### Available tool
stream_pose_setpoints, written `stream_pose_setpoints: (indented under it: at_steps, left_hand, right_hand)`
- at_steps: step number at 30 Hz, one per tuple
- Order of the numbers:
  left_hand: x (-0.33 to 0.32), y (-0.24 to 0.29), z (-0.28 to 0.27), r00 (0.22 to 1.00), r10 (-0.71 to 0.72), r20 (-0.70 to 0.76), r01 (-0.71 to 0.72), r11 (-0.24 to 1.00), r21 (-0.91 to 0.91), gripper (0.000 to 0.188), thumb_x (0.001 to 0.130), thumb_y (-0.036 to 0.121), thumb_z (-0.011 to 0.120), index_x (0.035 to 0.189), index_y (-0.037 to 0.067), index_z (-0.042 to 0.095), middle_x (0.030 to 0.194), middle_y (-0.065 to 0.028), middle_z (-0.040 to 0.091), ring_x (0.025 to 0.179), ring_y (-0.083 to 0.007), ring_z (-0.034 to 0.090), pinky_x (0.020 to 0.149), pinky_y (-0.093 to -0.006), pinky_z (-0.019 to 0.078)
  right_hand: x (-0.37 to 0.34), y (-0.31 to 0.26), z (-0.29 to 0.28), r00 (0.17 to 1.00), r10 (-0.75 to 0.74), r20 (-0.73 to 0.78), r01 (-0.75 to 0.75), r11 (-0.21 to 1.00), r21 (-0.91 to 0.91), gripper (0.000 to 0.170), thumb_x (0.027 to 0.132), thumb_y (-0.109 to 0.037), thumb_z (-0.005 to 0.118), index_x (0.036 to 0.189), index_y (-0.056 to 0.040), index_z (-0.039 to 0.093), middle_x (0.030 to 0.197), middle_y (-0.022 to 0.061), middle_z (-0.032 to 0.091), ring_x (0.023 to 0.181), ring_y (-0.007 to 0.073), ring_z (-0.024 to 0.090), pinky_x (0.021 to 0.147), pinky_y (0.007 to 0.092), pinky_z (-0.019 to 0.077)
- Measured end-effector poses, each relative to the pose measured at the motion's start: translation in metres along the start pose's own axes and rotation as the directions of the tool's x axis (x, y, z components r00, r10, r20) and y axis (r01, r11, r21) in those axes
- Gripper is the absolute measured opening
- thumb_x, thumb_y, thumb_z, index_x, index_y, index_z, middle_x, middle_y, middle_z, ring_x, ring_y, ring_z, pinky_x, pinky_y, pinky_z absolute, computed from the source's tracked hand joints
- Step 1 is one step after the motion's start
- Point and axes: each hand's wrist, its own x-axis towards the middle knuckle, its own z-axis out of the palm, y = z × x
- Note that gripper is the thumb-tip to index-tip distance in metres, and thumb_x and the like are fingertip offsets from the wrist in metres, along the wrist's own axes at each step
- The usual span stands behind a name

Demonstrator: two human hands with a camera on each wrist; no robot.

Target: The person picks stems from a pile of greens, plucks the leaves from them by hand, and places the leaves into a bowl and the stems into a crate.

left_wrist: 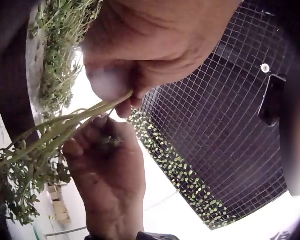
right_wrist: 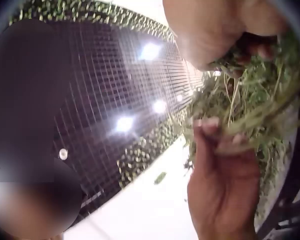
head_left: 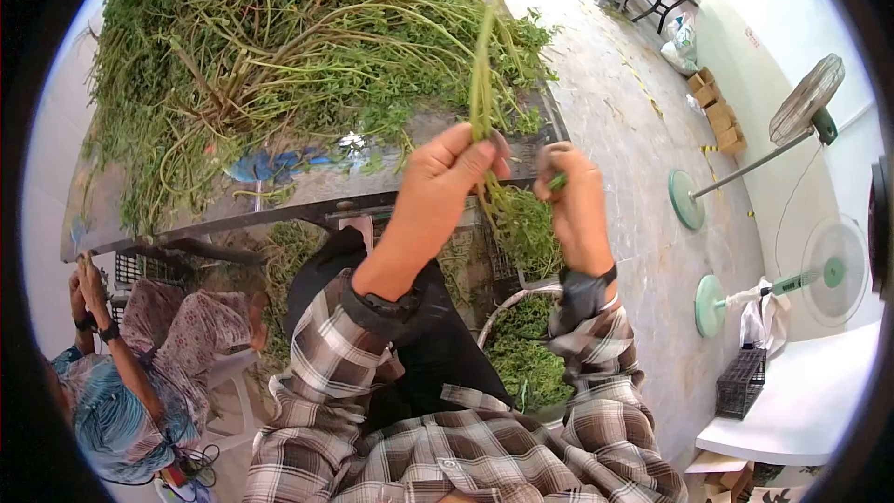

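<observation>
My left hand (head_left: pixel 438 188) pinches a bundle of long green stems (head_left: pixel 481 74) between thumb and fingers, over the table's front edge. Leafy ends of the bundle hang below that hand. Beside it on the right, my right hand (head_left: pixel 575 200) has its fingers curled round a small tuft of green leaves (head_left: pixel 558 183). In the left wrist view the stems (left_wrist: pixel 55 131) run from the left hand (left_wrist: pixel 150 45) past the right hand (left_wrist: pixel 110 175). The right wrist view shows leaves (right_wrist: pixel 232 62) under the curled right fingers.
A large heap of leafy stems (head_left: pixel 307 47) covers the dark table (head_left: pixel 307 197). A tub of picked leaves (head_left: pixel 526 349) stands below my right arm. Another person (head_left: pixel 140 363) sits at the left. Two standing fans (head_left: pixel 687 200) and cardboard boxes (head_left: pixel 719 121) stand to the right.
</observation>
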Motion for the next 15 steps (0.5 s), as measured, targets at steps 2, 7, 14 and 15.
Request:
stream_pose_setpoints:
  at_steps: [2, 7, 14, 15]
  left_hand:
    - [-0.001, 0.013, -0.008, 0.999, 0.022, -0.042, -0.023, 1.000, -0.012, 0.017, 0.093, 0.019, 0.050, 0.095, 0.006, 0.061, 0.084, -0.0005, 0.062, 0.077, -0.0067, 0.055, 0.064, -0.0210, 0.0396]
    - [0.001, 0.025, -0.020, 0.994, 0.031, -0.108, -0.037, 0.998, -0.051, 0.018, 0.093, 0.021, 0.050, 0.094, 0.007, 0.062, 0.085, -0.0014, 0.064, 0.069, -0.0043, 0.050, 0.061, -0.0191, 0.0385]
    - [0.001, 0.025, -0.019, 0.993, 0.038, -0.109, -0.047, 0.996, -0.077, 0.020, 0.093, 0.023, 0.049, 0.094, 0.007, 0.062, 0.086, -0.0023, 0.065, 0.067, -0.0037, 0.050, 0.060, -0.0209, 0.0401]
    - [0.001, 0.025, -0.019, 0.994, 0.040, -0.106, -0.048, 0.996, -0.076, 0.020, 0.093, 0.023, 0.049, 0.094, 0.007, 0.062, 0.086, -0.0023, 0.065, 0.067, -0.0037, 0.050, 0.060, -0.0209, 0.0401]
  right_hand:
    - [0.008, 0.006, -0.035, 0.999, 0.024, -0.046, -0.014, 0.978, 0.206, 0.014, 0.084, -0.011, 0.045, 0.083, -0.0025, 0.057, 0.072, 0.0013, 0.049, 0.058, 0.0094, 0.042, 0.051, 0.0230, 0.0343]
    - [-0.014, -0.011, -0.031, 0.998, 0.055, -0.042, -0.045, 0.974, 0.223, 0.017, 0.086, -0.007, 0.042, 0.094, -0.0021, 0.055, 0.069, -0.0012, 0.042, 0.054, 0.0071, 0.037, 0.046, 0.0223, 0.0318]
    - [-0.035, -0.027, 0.003, 0.945, -0.218, 0.245, 0.318, 0.790, -0.524, 0.024, 0.082, -0.008, 0.057, 0.105, -0.0016, 0.061, 0.085, 0.0014, 0.059, 0.059, 0.0049, 0.044, 0.055, 0.0195, 0.0377]
    - [-0.035, -0.027, 0.009, 0.944, -0.222, 0.243, 0.320, 0.789, -0.524, 0.024, 0.082, -0.008, 0.057, 0.105, -0.0016, 0.061, 0.085, 0.0014, 0.059, 0.059, 0.0049, 0.044, 0.055, 0.0195, 0.0377]
